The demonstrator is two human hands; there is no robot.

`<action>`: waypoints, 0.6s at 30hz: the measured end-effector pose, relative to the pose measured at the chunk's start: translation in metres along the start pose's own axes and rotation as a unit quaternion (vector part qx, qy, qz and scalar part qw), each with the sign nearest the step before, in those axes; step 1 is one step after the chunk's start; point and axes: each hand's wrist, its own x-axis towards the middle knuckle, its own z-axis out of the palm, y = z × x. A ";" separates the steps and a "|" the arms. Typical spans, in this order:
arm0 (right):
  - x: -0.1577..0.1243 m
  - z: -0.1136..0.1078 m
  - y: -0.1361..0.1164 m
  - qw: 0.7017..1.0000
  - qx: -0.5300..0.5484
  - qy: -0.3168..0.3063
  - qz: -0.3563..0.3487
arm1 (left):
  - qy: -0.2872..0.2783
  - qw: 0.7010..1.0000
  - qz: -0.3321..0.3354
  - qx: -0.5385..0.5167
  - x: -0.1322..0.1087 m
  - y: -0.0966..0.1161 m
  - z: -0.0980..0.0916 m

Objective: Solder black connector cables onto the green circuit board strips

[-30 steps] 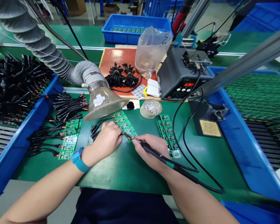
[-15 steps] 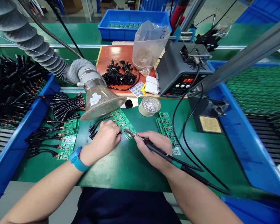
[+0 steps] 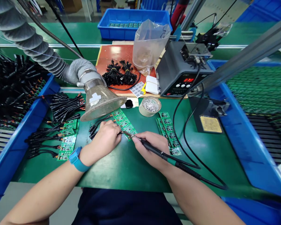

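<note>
My right hand [image 3: 152, 149] is closed round a soldering iron [image 3: 159, 153], its tip touching or just above the near end of a green circuit board panel [image 3: 124, 122]. At that panel's left edge my left hand [image 3: 107, 135] has its fingers pinched by the iron's tip. They appear to hold a thin black cable, though its end is mostly hidden by the fingers. Black cables [image 3: 98, 124] run from the panel's far part, partly behind that hand. Further left lies another board panel [image 3: 69, 140] with black cables attached. More bare boards [image 3: 169, 131] lie right of the iron.
A fume extraction hood [image 3: 103, 103] hangs over the panel's far end. Behind are a round tub of metal wool [image 3: 150, 107] and a soldering station [image 3: 184, 75]. The iron's stand [image 3: 204, 115] is at right. Blue bins [image 3: 250, 137] flank the table; loose cables [image 3: 66, 104] lie left.
The soldering iron and my right hand have shifted slightly left and down, bringing the tip nearer my left fingertips. The iron's cord moved along. My left hand stays nearly still.
</note>
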 end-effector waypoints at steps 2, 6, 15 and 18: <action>0.000 0.000 0.000 1.000 -0.003 -0.003 0.001 | -0.005 1.000 -0.001 0.003 0.000 0.000 -0.001; 0.000 -0.001 0.001 1.000 -0.009 0.018 0.009 | 0.003 1.000 0.015 0.024 0.000 -0.001 -0.003; 0.006 -0.010 -0.003 0.998 -0.008 0.054 0.035 | 0.021 0.989 0.135 -0.054 0.007 -0.017 0.000; 0.005 -0.009 -0.001 0.998 -0.006 0.053 0.024 | 0.024 0.988 0.141 -0.063 0.009 -0.021 0.002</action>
